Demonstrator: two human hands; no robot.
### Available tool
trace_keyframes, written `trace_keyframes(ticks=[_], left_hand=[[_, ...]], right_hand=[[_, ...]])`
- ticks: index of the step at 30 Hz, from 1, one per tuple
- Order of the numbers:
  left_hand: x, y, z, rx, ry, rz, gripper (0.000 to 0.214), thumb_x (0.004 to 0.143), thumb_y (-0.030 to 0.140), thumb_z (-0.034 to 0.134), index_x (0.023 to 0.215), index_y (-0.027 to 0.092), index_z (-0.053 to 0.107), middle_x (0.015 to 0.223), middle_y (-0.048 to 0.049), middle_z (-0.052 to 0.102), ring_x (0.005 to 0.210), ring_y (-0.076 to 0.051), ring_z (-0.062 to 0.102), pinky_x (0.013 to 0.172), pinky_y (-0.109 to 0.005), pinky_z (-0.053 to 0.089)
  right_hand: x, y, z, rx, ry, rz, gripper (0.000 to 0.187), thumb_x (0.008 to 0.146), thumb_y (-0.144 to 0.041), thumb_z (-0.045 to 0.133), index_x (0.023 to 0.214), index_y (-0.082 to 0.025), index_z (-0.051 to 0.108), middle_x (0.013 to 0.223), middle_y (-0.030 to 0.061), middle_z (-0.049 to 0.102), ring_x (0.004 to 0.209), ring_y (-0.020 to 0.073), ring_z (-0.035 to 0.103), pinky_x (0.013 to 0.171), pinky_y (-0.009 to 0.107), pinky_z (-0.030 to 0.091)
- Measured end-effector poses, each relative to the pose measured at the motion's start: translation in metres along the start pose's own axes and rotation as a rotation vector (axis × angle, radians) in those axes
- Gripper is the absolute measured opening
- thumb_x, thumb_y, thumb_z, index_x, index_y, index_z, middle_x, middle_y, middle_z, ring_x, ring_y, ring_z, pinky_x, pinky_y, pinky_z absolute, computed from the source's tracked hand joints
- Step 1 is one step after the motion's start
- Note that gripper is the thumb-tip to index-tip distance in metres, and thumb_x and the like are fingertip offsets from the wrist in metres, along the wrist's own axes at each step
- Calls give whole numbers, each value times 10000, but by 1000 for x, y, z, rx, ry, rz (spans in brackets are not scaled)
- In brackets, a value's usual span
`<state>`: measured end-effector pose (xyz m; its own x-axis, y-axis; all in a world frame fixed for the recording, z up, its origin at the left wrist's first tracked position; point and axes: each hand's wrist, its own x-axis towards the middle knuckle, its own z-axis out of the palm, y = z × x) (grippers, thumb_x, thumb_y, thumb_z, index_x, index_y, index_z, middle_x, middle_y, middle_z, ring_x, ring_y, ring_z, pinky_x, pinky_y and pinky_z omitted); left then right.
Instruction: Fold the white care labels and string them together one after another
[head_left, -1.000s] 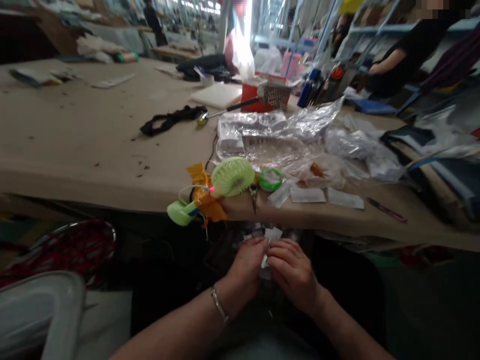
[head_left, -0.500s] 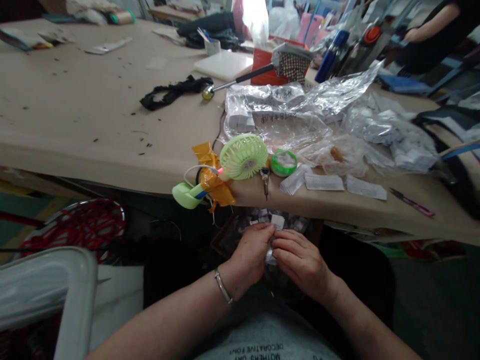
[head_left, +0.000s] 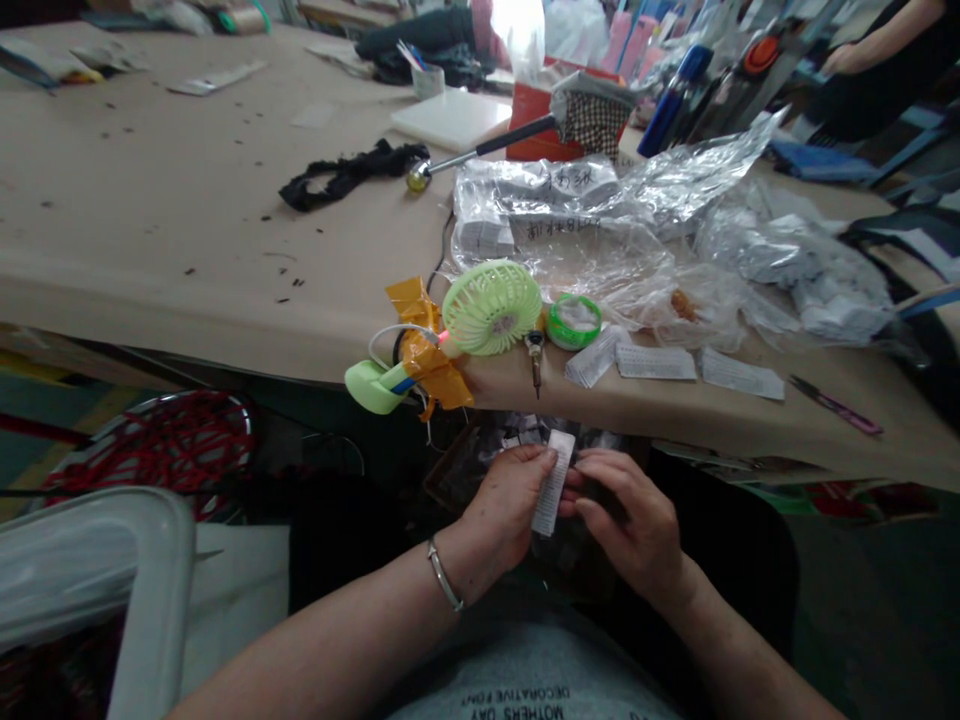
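My left hand (head_left: 502, 505) pinches a narrow white printed label (head_left: 553, 490) between thumb and fingers, above my lap. Whether it is one label or a thin stack I cannot tell. Just to the right, my right hand (head_left: 630, 520) has its thumb and fingers apart, its fingertips close to the label's right edge. Under both hands is a dark box (head_left: 457, 480) with small white pieces in it, partly hidden. On the table edge ahead lie several more printed labels (head_left: 656, 362).
A green fan (head_left: 491, 308) is taped to the table edge, beside a pointed tool (head_left: 535, 365) and a green tape roll (head_left: 574, 322). Snips (head_left: 836, 405) lie to the right. Clear plastic bags (head_left: 570, 235) spread behind. Another person's arm (head_left: 885, 45) shows at far right.
My right hand has drawn back to the right and its fingers have come apart. The label in my left hand now shows along its length.
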<state>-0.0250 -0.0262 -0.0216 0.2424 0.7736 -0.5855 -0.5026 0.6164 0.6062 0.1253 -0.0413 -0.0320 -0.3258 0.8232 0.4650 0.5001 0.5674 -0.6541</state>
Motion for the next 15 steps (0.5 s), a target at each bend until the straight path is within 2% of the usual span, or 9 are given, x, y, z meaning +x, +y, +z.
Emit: trace_keyframes(ticks=[2, 5, 9, 12, 15], left_hand=[[-3, 1, 1, 73, -11, -51, 129, 807, 225, 567, 831, 119, 637, 671, -48, 645, 519, -121, 585, 523, -244, 466], [-9, 0, 3, 164, -43, -64, 177, 840, 258, 539, 862, 116, 643, 718, -67, 661, 495, -105, 573, 512, -238, 466], [-14, -1, 1, 184, -155, -71, 227, 831, 326, 568, 783, 113, 633, 703, -54, 638, 512, -94, 563, 516, -220, 458], [-16, 0, -3, 146, -259, -125, 195, 810, 311, 587, 791, 120, 624, 714, -50, 634, 534, -97, 571, 534, -224, 465], [-17, 3, -7, 128, -297, -202, 181, 784, 317, 616, 788, 137, 602, 652, -25, 606, 506, -100, 568, 505, -217, 450]], right_hand=[[3, 5, -1, 119, 88, 269, 190, 828, -242, 587, 1013, -202, 591, 955, 55, 643, 893, 184, 623, 796, 325, 525], [13, 8, 0, 367, 36, 539, 142, 808, -311, 603, 892, -197, 599, 800, 6, 627, 697, 131, 599, 631, 243, 511], [20, 4, 6, 527, -21, 631, 149, 790, -305, 607, 711, -181, 585, 668, -20, 574, 582, 94, 516, 537, 202, 450], [19, -2, 8, 539, -21, 658, 140, 790, -282, 601, 697, -179, 583, 658, -20, 568, 578, 92, 499, 528, 202, 433], [17, -3, 9, 556, -31, 665, 136, 791, -282, 608, 702, -180, 594, 677, -14, 583, 599, 99, 519, 560, 213, 449]])
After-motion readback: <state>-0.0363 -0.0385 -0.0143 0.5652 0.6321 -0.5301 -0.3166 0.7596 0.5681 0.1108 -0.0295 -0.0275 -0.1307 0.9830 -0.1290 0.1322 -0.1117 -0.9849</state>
